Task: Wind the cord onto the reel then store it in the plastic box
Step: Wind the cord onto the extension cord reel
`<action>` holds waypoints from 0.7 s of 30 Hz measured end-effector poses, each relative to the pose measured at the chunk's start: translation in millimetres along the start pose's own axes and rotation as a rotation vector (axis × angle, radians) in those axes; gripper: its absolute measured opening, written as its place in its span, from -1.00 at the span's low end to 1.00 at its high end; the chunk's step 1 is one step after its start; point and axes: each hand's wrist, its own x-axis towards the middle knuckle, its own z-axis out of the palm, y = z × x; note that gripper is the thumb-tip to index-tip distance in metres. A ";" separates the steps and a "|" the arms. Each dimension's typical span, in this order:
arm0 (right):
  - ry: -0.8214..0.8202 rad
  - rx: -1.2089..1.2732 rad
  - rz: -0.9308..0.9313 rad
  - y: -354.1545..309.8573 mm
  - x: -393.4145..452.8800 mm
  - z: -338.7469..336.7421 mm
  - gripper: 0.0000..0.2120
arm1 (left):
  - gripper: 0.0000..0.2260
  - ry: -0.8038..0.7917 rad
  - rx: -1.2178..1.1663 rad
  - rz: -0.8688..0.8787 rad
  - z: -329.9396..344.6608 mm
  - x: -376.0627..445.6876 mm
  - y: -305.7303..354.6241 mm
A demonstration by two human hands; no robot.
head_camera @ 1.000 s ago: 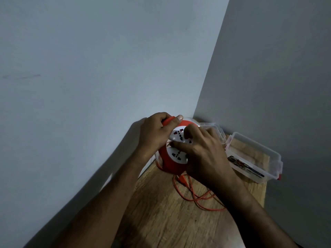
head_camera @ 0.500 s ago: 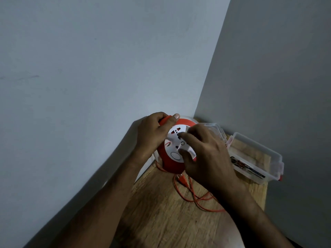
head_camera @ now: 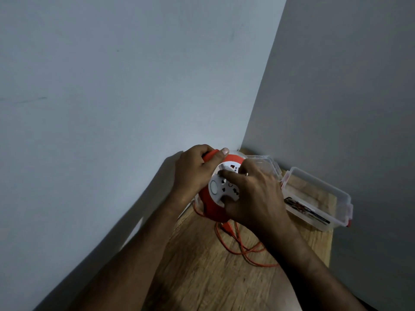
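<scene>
A wooden bench (head_camera: 202, 277) fills a grey corner. The left hand (head_camera: 194, 173) clamps the red cord reel's (head_camera: 213, 209) handle; the right hand (head_camera: 253, 196) presses its white socket face. Loose orange cord (head_camera: 244, 250) trails below; the open plastic box (head_camera: 318, 198) sits right.

Wooden tabletop (head_camera: 202, 277) clear near-side; loose orange cord (head_camera: 244, 248) & clear plastic box (head_camera: 318, 198) crowd far rt corner btwn walls.

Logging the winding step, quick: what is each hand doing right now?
Left hand: closed on the reel's red handle.
Right hand: fingers on the reel's white face, gripping it.
</scene>
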 end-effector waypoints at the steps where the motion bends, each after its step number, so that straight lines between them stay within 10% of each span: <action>1: -0.020 0.007 0.044 -2.7 0.1 2.5 -0.38 | -0.64 0.007 0.015 0.010 0.0 0.0 -0.2; 7: 0.033 0.170 0.317 -15.0 9.1 11.5 -0.53 | -0.66 0.010 -0.005 -0.037 3.4 -3.4 -2.0; 12: 0.197 0.027 0.098 -9.2 -4.7 -3.1 -0.72 | -0.63 0.022 -0.025 -0.047 -2.6 -0.3 -5.1; 21: -0.149 -0.121 -0.141 1.1 -3.8 -4.8 -0.32 | -0.63 0.001 -0.024 -0.030 -0.8 0.5 -1.5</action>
